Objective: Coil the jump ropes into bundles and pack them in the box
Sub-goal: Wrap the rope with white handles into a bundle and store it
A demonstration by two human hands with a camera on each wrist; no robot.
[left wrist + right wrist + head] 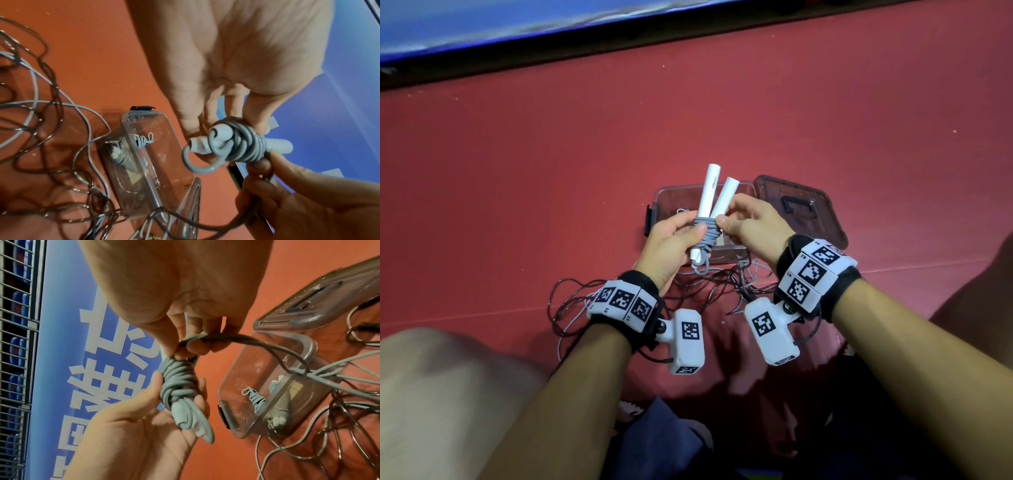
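Observation:
My left hand (674,240) grips two white jump rope handles (710,195) held together, with grey cord (708,231) wound round their lower part. The wound cord (244,146) (177,382) forms a thick knot-like bundle, and a small loop hangs off the handle ends. My right hand (750,222) pinches the grey cord (205,337) where it leaves the bundle; the cord trails down to the floor. Just beyond the hands, a clear plastic box (664,195) (156,162) (267,386) stands open with one coiled grey rope bundle (255,397) inside.
The box's lid (798,209) (320,305) lies flat to the right of the box. Loose tangled ropes (592,298) (41,113), dark and grey, spread over the red floor mat (551,154) under my wrists. A blue padded edge (482,31) runs along the far side.

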